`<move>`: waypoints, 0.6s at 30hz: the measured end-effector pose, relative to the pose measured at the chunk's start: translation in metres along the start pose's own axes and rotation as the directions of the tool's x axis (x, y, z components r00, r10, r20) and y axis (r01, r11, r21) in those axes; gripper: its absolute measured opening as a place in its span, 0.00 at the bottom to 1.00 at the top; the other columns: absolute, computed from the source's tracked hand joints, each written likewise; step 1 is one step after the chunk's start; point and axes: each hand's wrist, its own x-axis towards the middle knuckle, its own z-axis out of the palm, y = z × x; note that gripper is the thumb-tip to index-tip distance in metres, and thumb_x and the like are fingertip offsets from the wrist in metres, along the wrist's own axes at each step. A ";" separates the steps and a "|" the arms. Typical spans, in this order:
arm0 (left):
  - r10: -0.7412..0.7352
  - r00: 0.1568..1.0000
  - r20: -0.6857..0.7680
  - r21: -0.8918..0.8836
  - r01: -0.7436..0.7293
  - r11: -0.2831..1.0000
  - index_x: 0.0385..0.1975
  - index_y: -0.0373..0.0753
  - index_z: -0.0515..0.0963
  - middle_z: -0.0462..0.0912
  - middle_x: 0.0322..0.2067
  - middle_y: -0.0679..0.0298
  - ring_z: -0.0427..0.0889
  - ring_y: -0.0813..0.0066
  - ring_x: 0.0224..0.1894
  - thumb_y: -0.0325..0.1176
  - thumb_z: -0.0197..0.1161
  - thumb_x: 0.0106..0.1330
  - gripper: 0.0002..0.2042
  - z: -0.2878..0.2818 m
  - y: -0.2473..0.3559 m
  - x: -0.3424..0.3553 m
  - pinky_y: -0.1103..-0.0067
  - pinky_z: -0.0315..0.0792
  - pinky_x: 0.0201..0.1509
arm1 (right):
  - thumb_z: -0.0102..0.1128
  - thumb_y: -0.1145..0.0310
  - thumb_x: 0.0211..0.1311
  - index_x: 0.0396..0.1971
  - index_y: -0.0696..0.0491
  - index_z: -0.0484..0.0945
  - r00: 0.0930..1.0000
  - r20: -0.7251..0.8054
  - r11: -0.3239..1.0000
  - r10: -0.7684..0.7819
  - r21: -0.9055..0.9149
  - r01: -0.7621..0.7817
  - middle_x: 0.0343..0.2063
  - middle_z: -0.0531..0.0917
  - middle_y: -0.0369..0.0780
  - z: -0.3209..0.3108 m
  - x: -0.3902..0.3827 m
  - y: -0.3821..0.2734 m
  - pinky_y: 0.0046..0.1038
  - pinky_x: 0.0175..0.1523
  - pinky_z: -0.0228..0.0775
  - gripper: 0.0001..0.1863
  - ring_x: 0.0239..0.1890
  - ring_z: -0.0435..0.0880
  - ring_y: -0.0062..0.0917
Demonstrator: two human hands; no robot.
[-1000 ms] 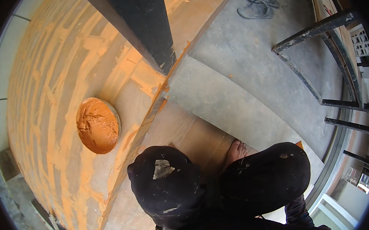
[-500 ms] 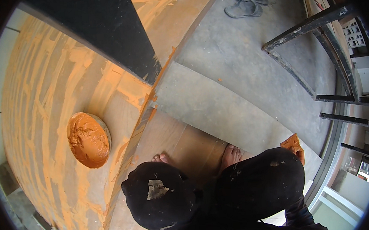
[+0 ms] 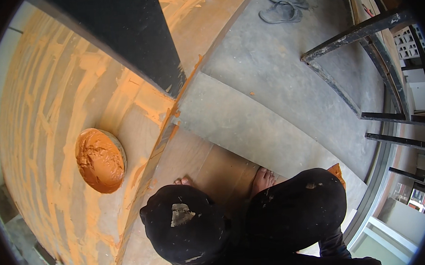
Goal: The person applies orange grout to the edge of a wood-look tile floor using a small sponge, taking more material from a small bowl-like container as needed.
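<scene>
My right arm, in a dark sleeve (image 3: 333,246), reaches down beside my right knee (image 3: 297,210). The knee hides nearly all of my right hand. Past the knee sticks out the corner of a flat orange-smeared scraper (image 3: 337,173), which that hand holds. My left hand is out of sight. To the left, a round tub (image 3: 101,161) of thick orange paste rests on tiles (image 3: 129,138) streaked with the same paste. My bare feet (image 3: 263,179) are on brownish tiles below the raised edge.
A black post (image 3: 132,44) rises from the smeared tiles. An orange-stained edge (image 3: 157,146) runs diagonally beside the grey concrete step (image 3: 241,118). Grey sandals (image 3: 283,12) lie at the far side. A black metal frame (image 3: 353,36) stands to the right.
My right hand has slipped behind the knee, and less of the scraper shows. The view has shifted slightly; the tub has stayed in place.
</scene>
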 end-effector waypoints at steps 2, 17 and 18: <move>0.021 1.000 0.000 0.000 -0.021 1.000 0.47 0.39 0.76 0.83 0.46 0.53 0.83 0.64 0.48 0.40 0.53 0.77 0.12 0.002 0.003 0.002 0.67 0.74 0.56 | 0.62 0.66 0.77 0.46 0.60 0.79 1.000 -0.009 1.000 0.022 0.004 -0.022 0.34 0.84 0.36 -0.006 -0.003 0.002 0.21 0.38 0.74 0.11 0.32 0.80 0.17; 0.171 0.977 0.126 0.149 -0.189 0.971 0.54 0.38 0.74 0.82 0.51 0.52 0.80 0.61 0.54 0.43 0.52 0.79 0.16 -0.009 0.000 -0.004 0.66 0.70 0.63 | 0.62 0.69 0.74 0.47 0.60 0.77 0.922 -0.379 0.994 0.076 0.102 -0.040 0.32 0.82 0.40 -0.061 -0.049 0.014 0.23 0.31 0.75 0.10 0.28 0.80 0.18; 0.193 0.971 0.142 0.150 -0.213 0.965 0.54 0.38 0.73 0.82 0.51 0.52 0.80 0.61 0.55 0.43 0.52 0.79 0.16 -0.013 0.000 -0.007 0.66 0.70 0.63 | 0.61 0.70 0.75 0.48 0.60 0.77 0.915 -0.393 0.989 0.094 0.139 -0.041 0.33 0.83 0.40 -0.071 -0.051 0.016 0.23 0.31 0.76 0.10 0.28 0.80 0.18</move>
